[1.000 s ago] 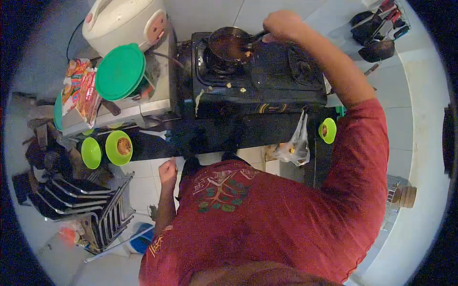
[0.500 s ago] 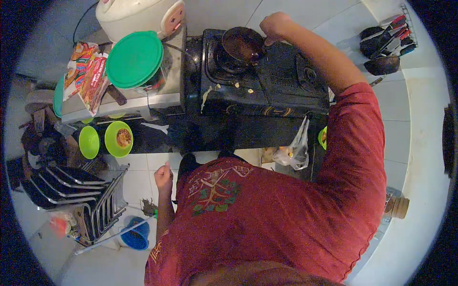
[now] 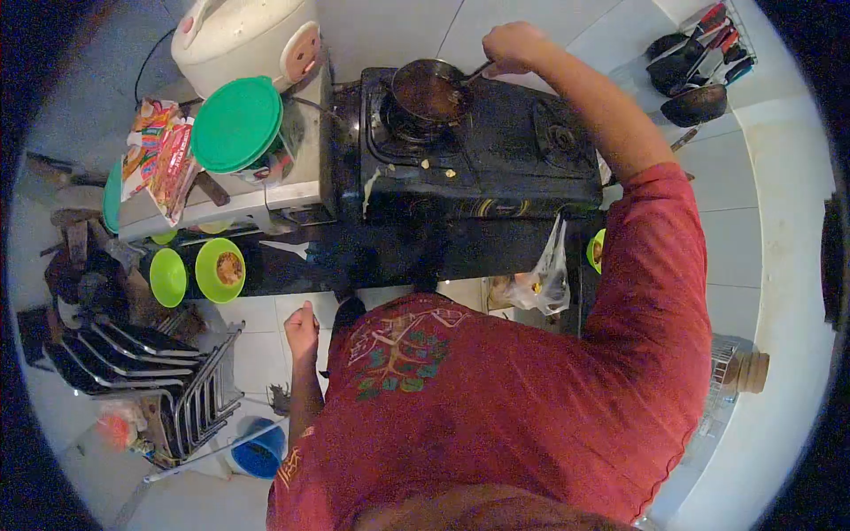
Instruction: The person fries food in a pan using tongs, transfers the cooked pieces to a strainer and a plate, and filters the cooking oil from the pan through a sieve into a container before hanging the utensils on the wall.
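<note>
Two grips: right hand [image 3: 516, 46] clamped on handle [image 3: 477, 73] by pan [image 3: 428, 90]; left hand [image 3: 303, 330] curled, fingers together.

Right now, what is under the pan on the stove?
Under the pan, part of a dark burner shows along the near side, set in the stove. The burner's middle is covered by the pan, so whether a flame is lit there cannot be told.

We were in a kitchen, identified by the gas stove [image 3: 482, 146], frying pan [image 3: 431, 90] and rice cooker [image 3: 243, 44].
</note>
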`<state>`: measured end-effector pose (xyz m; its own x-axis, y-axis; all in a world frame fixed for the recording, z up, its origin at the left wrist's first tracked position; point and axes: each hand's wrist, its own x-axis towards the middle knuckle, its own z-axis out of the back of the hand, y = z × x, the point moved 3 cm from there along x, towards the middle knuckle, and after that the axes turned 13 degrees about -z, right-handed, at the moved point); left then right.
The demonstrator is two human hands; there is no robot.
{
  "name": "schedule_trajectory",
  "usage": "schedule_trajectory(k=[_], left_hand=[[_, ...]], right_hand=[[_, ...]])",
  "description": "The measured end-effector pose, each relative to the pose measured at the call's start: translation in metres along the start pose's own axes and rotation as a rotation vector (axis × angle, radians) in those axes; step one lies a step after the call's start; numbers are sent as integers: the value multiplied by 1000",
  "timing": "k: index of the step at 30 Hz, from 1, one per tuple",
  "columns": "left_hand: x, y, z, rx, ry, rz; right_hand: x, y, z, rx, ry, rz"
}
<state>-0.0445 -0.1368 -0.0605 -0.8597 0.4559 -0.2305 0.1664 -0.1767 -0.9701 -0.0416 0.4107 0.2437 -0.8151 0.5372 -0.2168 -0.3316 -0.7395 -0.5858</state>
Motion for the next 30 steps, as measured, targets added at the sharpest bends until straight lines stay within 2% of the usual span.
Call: schedule_trajectory(k=[7,9,12,22,24,28,30], left_hand=[[2,-5,-1,33,26,-15],[2,-9,-2,-20,18,-5],[3,-16,-4,11,50,-37],[11,-36,-15,70,126,-132],[11,-39,-15,80,128,-121],[14,-38,-21,87,123,-117],[18,-39,-23,112,160,-133]], right_hand=[[-17,-33,-23,104,10,-43],[-27,-44,-32,227,-80,-68],[-45,-55,-44,359,-103,-107],[-88,-44,-103,640,-98,-252],[-99,-41,-114,763,-178,-245],[-112,-32,-140,965,-172,-327],[-118,-27,-149,1204,-127,-343]])
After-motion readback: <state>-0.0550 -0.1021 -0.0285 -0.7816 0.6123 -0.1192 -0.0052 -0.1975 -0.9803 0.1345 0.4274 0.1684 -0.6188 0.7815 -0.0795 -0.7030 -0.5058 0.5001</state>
